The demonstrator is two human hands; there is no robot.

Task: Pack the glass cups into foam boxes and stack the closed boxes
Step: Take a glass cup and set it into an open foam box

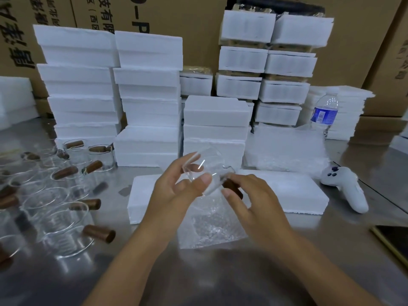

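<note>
Left hand [176, 191] and right hand [254, 199] grip one glass cup [205, 171]; closed boxes [145, 85] stand stacked at twelve o'clock, many loose cups [55, 195] at nine o'clock await packing.

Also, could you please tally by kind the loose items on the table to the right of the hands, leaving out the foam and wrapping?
water bottle: 1
controller: 1
phone: 1
Total: 3

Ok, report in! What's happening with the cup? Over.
Left hand grips the glass cup; right hand pinches its brown handle. Cup held over bubble wrap. Nothing in the way.
</note>
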